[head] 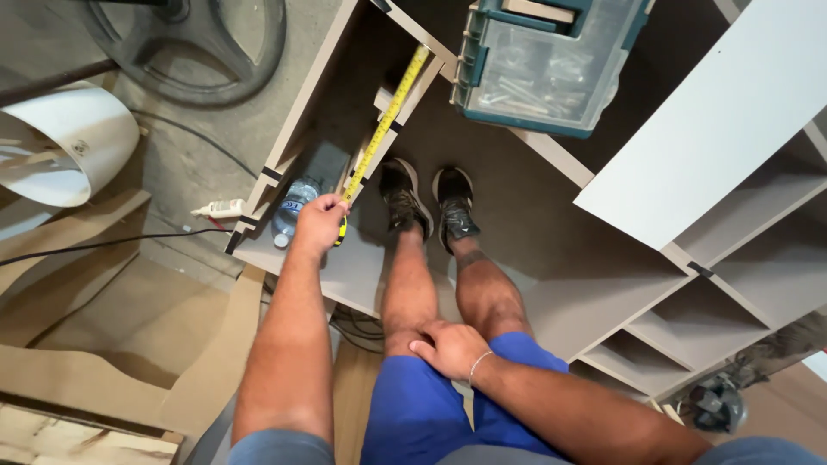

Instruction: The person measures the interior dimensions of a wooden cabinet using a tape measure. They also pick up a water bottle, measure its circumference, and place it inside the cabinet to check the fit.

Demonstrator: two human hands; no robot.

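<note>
My left hand (320,222) grips the case of a yellow tape measure (384,120), whose blade runs up and to the right across a grey cabinet divider (398,102). My right hand (448,346) lies flat on my left knee, holding nothing, with a thin bracelet at the wrist. I stand inside a grey cabinet carcass (551,258), my two dark shoes (429,202) on its panel.
A clear plastic bottle (294,207) lies by my left hand. A teal parts organiser box (547,62) sits on the carcass above. A white panel (715,120) leans at the right over open shelf compartments (689,331). A white glue tube (220,208), cables and wood offcuts lie left.
</note>
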